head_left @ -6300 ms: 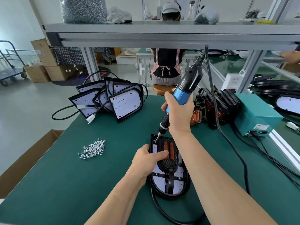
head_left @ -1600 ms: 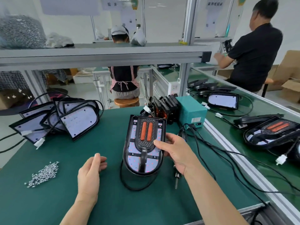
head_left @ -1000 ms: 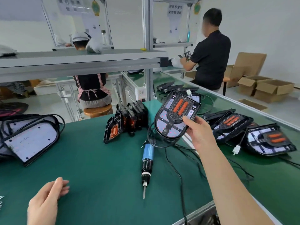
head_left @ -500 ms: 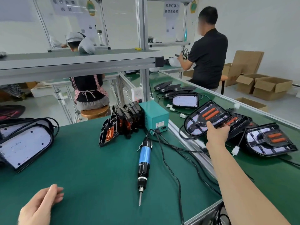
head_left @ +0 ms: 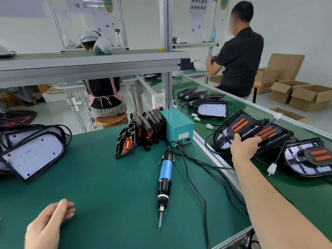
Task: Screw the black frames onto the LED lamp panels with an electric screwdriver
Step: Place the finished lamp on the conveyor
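Note:
My right hand (head_left: 243, 147) reaches over to the conveyor at the right and grips the near edge of an assembled lamp panel (head_left: 233, 133) with a black frame and two orange strips, tilted against other finished panels (head_left: 309, 159). The blue and black electric screwdriver (head_left: 165, 178) lies on the green table, tip toward me, with no hand on it. My left hand (head_left: 47, 224) rests relaxed and empty on the mat at the bottom left. Bare LED panels (head_left: 34, 155) are stacked at the left. A row of loose black frames (head_left: 142, 133) stands upright at the table's back.
A teal power box (head_left: 177, 127) sits behind the screwdriver, with cables (head_left: 199, 187) running across the table's right part. An aluminium rail (head_left: 215, 159) divides the table from the conveyor (head_left: 296, 191). An overhead shelf beam (head_left: 93, 64) spans the back. Two people work at other stations.
My right hand carried the finished panel from the table rightward and down onto the conveyor's stack. The screwdriver was laid down on the mat. My left hand drew back, empty.

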Tool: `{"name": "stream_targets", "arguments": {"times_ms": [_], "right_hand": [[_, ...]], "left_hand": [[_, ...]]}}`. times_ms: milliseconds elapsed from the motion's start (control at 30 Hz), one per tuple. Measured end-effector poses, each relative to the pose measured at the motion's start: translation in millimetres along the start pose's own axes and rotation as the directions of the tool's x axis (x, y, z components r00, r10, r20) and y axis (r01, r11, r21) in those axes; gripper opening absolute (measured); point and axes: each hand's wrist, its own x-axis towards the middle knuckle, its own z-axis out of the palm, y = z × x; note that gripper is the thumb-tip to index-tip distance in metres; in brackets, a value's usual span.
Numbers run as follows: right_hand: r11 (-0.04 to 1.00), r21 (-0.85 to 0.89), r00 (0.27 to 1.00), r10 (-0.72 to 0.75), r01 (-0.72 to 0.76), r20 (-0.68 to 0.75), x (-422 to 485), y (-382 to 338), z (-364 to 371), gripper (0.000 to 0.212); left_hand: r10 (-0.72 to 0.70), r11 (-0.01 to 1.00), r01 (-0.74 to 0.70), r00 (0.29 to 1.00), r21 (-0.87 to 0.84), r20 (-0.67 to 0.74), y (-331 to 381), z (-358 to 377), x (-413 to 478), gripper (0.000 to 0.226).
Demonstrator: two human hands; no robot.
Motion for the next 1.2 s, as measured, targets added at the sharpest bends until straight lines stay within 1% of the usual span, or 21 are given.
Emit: {"name": "stream_targets", "arguments": {"times_ms": [33, 67, 167, 267, 333, 567, 700, 867, 967, 1100, 1200], "right_hand": [[1.000, -0.002, 1.000, -0.004, 0.004, -0.003, 1, 0, 1, 0.059], [1.000, -0.002, 1.000, -0.007, 0.007, -0.005, 3, 0, 2, 0.059], [1.000, 0.006, 1.000, -0.009, 0.009, 0.003, 6, -1, 5, 0.058], [1.000, 0.014, 1.000, 0.001, -0.001, 0.000, 10, -2, 7, 0.059], [1.000, 0.018, 1.000, 0.010, -0.010, -0.004, 13, -3, 8, 0.060], [0.999, 0.010, 0.999, 0.033, -0.033, -0.029, 19, -11, 10, 0.060], [1.000, -0.016, 0.999, 0.024, -0.025, -0.041, 16, -10, 9, 0.061], [0.999, 0.003, 0.998, -0.032, 0.032, -0.053, 3, -8, 8, 0.072], [0.998, 0.015, 0.996, -0.063, 0.064, -0.066, -7, -8, 4, 0.077], [0.993, 0.021, 0.991, -0.117, 0.119, -0.071, -17, -6, -3, 0.071], [0.992, 0.009, 0.989, -0.126, 0.127, -0.074, -24, -3, -8, 0.066]], "left_hand": [[0.002, 1.000, -0.002, 1.000, 0.010, 0.002, 1, -1, -2, 0.024], [-0.001, 1.000, 0.001, 1.000, 0.018, 0.007, 3, -3, -3, 0.025], [0.007, 0.999, -0.007, 1.000, 0.039, 0.005, 2, -7, -4, 0.044], [-0.012, 1.000, 0.012, 1.000, 0.028, -0.010, 0, -10, -5, 0.054], [-0.022, 1.000, 0.022, 1.000, 0.014, -0.019, 0, -11, -5, 0.056], [-0.025, 0.999, 0.026, 0.999, 0.023, -0.025, 3, -11, -9, 0.056], [-0.028, 0.999, 0.029, 0.999, 0.031, -0.015, 9, -4, -12, 0.048], [-0.012, 0.997, 0.011, 1.000, 0.070, 0.014, 15, 1, -16, 0.043], [-0.002, 0.998, 0.001, 1.000, 0.061, 0.017, 16, 2, -17, 0.043], [-0.006, 0.999, 0.005, 1.000, 0.051, 0.020, 17, 3, -17, 0.044], [-0.013, 0.999, 0.012, 1.000, 0.050, 0.017, 19, 4, -17, 0.044]]}}
